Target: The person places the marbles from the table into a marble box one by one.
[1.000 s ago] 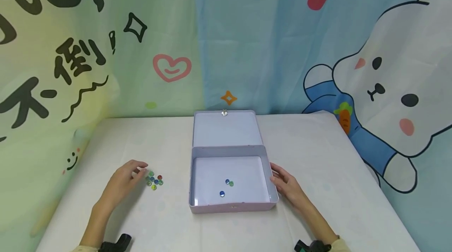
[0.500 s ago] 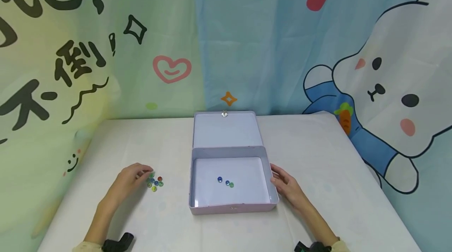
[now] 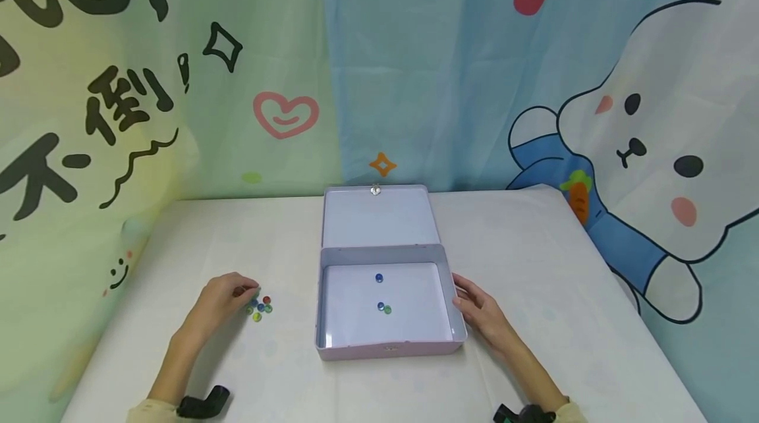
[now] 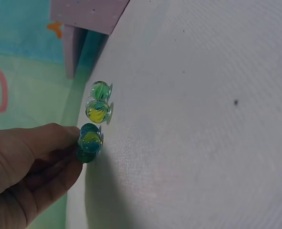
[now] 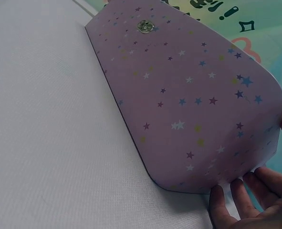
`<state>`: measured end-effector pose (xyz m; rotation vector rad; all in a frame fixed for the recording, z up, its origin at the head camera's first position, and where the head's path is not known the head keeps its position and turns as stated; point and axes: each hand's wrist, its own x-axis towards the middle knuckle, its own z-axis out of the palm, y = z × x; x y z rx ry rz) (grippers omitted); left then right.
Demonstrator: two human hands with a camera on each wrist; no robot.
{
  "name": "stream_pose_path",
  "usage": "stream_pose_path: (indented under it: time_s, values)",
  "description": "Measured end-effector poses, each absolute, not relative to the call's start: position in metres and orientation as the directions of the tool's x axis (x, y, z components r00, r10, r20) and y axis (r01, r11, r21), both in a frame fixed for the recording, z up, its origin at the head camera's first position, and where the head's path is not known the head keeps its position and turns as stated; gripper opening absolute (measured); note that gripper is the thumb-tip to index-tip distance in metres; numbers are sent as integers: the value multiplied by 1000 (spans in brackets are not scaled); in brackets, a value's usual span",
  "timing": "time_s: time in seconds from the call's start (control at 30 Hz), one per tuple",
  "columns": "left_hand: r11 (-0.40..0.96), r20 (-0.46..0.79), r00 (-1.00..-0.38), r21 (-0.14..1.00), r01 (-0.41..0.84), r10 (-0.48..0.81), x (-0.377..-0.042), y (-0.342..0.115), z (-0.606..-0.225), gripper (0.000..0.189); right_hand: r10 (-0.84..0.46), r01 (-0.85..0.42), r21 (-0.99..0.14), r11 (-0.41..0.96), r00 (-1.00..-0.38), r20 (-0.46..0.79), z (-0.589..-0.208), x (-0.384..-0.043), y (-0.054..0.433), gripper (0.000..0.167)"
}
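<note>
My left hand (image 3: 222, 298) reaches to a small cluster of glass marbles (image 3: 257, 317) on the white cloth. Its thumb and fingertips pinch a green marble (image 4: 86, 155) at the near side of the cluster, with others close beside it. To the right stands an open lilac tin box (image 3: 391, 349), its lid (image 3: 379, 219) laid back. Inside are a green marble (image 3: 388, 310) touching a blue one (image 3: 381, 306), and another blue marble (image 3: 379, 278) farther back. My right hand (image 3: 483, 311) rests with extended fingertips (image 5: 217, 193) against the box's star-patterned right side.
White cloth covers the table (image 3: 267, 377). A printed curtain (image 3: 403, 80) hangs behind the table, close to the raised lid. Black wrist mounts (image 3: 204, 403) sit at both cuffs.
My left hand has moved slightly right and its fingers have closed on the green marble. In the box, one blue marble has rolled from the front toward the back. My right hand stays put.
</note>
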<state>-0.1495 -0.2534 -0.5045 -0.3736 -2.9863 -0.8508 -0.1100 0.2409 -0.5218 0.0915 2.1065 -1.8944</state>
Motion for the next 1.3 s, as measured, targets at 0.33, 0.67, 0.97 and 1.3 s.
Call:
stream_pose_path:
  time_s: [0.33, 0.67, 0.97, 1.3]
  values:
    - [826, 65, -953, 484, 289, 296, -158, -247, -500, 6, -157, 249, -961, 118, -951, -266, -521, -110, 242, 60]
    - [838, 5, -947, 464, 287, 322, -161, -245, -500, 8, -157, 253, -961, 113, -950, -268, -523, -112, 241, 61]
    - [799, 100, -943, 508, 322, 317, -161, -247, -494, 8, -142, 258, -953, 158, -949, -281, -524, -111, 240, 61]
    - [610, 264, -910, 678, 411, 319, -161, -240, -476, 13, -160, 243, -960, 140, -951, -264, -523, -111, 242, 62]
